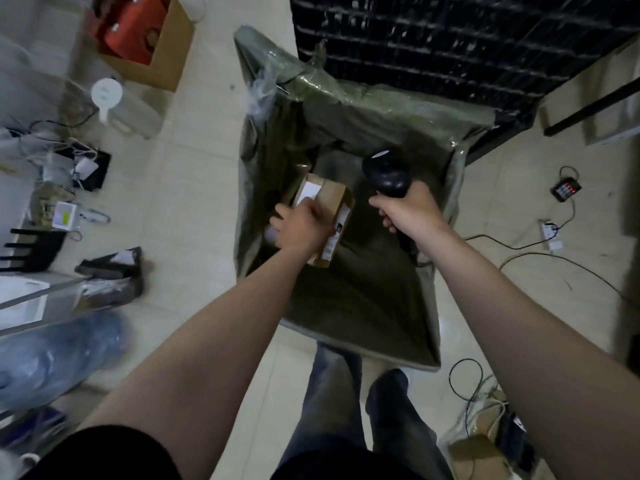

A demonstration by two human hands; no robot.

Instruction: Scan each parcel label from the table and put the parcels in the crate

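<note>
A brown cardboard parcel (330, 202) with white labels hangs over the inside of the crate (433, 323), a large bin lined with green plastic. My left hand (301, 226) grips the parcel from its near side, fingers curled over its edge. My right hand (405, 209) holds a black handheld barcode scanner (386, 173) by the handle, its head pointing away over the crate, to the right of the parcel. The crate's floor under the parcel is dark; what lies there is hard to tell.
A black mesh rack (450, 39) stands behind the crate. An open cardboard box (162, 50) with a red item sits at the far left. Cables (540, 251) run across the tiled floor on the right. A table corner (24, 303) and a plastic-wrapped bundle (52, 355) are at my left.
</note>
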